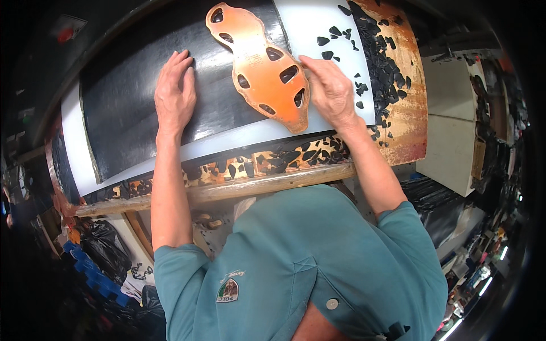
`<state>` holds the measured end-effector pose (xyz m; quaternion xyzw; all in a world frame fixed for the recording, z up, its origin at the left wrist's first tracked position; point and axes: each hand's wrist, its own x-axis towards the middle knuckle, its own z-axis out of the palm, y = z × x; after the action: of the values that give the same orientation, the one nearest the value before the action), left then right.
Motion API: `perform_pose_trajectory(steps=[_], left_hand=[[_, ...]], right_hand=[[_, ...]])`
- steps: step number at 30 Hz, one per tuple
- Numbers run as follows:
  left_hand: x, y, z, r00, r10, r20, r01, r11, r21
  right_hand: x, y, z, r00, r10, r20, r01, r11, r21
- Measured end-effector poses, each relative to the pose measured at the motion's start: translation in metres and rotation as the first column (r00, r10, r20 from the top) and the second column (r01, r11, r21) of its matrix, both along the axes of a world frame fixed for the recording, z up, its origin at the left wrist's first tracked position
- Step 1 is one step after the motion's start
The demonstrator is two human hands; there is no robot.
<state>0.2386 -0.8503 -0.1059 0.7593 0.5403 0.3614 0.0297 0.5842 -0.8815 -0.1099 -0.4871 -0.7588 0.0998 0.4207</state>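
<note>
An orange, sole-shaped cutting die (253, 62) with several dark openings rests over the right part of a black sheet (131, 108). Its narrow lower tip reaches past the sheet onto the white board (210, 140). My right hand (330, 91) is at the die's right edge, fingers bent against it; what the fingertips do at the rim is partly hidden. Left of the die, my left hand (175, 94) lies on the black sheet, fingers stretched and thumb apart, holding nothing.
Small black offcuts (387, 74) pile up along the board's right side, and more (273, 162) lie along the front. A wooden rail (273, 182) edges the table before my body. Below left are a black bag (105, 250) and blue crate-like pieces (94, 273); a pale cabinet (446, 131) stands right.
</note>
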Motion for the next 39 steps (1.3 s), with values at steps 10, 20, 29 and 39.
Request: perform_pose_trajectory(steps=[10,20,29,39], left_hand=[[0.001,0.000,0.002,1.000,-0.002,0.008,0.002,1.000,-0.009],[0.004,-0.002,0.004,0.999,-0.014,0.037,0.014,1.000,-0.012],[0.007,-0.002,0.005,0.999,0.010,0.032,-0.011,1.000,0.020],[0.010,-0.003,0.012,0.998,0.000,0.057,0.001,1.000,-0.029]], right_hand=[[0.011,0.005,0.007,0.872,-0.046,0.487,0.074,0.997,-0.038],[0.100,0.108,-0.005,0.834,-0.257,0.488,0.300,0.954,-0.010],[0.066,0.158,0.001,0.948,-0.175,0.265,0.109,0.963,0.248],[0.011,0.233,0.021,0.764,-0.014,0.645,0.320,0.877,-0.359]])
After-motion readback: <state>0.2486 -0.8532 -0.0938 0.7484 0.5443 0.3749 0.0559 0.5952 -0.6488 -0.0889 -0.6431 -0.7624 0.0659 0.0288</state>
